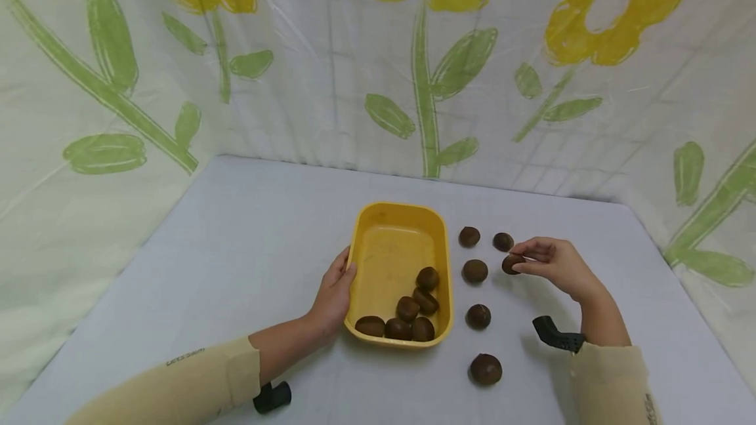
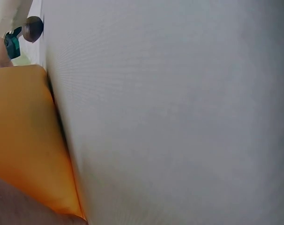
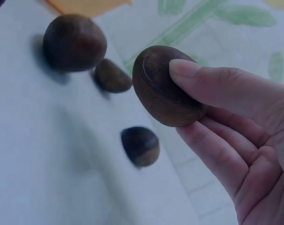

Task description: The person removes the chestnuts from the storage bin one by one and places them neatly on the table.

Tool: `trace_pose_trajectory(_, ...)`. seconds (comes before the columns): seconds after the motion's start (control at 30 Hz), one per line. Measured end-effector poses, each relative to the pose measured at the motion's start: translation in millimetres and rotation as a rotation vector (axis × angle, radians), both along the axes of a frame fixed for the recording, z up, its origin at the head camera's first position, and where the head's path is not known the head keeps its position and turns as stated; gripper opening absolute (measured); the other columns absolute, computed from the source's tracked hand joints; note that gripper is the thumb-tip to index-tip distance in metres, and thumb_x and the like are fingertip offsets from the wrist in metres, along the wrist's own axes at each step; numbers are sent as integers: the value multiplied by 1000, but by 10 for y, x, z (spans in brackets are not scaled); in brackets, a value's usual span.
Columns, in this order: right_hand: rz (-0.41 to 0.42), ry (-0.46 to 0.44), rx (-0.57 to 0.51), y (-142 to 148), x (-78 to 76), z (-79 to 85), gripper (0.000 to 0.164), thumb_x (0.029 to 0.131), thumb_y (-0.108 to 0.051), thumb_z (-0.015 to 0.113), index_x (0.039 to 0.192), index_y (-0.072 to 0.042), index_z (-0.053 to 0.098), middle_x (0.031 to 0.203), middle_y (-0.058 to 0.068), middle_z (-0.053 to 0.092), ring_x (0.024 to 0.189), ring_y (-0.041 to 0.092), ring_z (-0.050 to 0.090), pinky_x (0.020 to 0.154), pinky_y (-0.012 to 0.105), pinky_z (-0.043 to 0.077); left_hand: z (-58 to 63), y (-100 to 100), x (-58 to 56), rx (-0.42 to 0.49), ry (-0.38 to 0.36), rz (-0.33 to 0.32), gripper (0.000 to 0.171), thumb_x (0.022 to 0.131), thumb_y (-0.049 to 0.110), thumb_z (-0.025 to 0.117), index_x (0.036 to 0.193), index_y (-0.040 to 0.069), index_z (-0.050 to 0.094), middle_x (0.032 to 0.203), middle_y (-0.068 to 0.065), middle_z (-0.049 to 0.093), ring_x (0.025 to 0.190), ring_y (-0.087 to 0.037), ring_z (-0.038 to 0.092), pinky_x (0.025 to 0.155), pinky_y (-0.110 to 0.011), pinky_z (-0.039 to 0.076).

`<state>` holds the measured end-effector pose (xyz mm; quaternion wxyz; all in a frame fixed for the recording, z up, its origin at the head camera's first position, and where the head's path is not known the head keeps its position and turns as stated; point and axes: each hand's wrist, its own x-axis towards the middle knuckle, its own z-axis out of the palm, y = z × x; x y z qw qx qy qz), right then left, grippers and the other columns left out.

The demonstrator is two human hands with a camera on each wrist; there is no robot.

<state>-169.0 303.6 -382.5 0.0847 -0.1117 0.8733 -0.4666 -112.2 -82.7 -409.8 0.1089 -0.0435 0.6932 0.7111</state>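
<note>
In the head view a yellow plastic box (image 1: 386, 251) sits mid-table, with several brown chestnuts (image 1: 407, 308) gathered at its near end and right side. My left hand (image 1: 332, 300) grips the box's left wall, thumb at the rim and fingers mostly hidden along the outside. To the right of the box, my right hand (image 1: 555, 265) pinches a chestnut (image 3: 163, 86) between thumb and fingers, held up over the table. Close by lie another chestnut (image 1: 503, 241) just beyond the fingertips and one (image 1: 475, 271) to the left.
More loose chestnuts (image 1: 485, 370) form a rough column along the box's right side. Underneath is a table with a pale cloth (image 1: 266, 228). A white curtain (image 1: 307, 84) printed with yellow flowers hangs behind it.
</note>
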Motion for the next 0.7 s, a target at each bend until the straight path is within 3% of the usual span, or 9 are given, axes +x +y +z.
trace_pose_trajectory(0.37,-64,-21,-30,76,25,-269,38,79,-18,74,106,7,62,92,-17,69,91,-11,61,76,12,51,-9,-3,-31,10,16,-10,49,103,19,29,149,8,17,155,-10,20,142,-29,22,116,-48,16)
trace_pose_trajectory(0.7,-134,-38,39,81,7,-360,38,81,-20,73,105,7,62,93,1,72,82,-7,63,70,13,50,11,3,-16,-15,-8,1,49,102,20,30,149,10,18,156,-9,19,143,-28,19,116,-48,15)
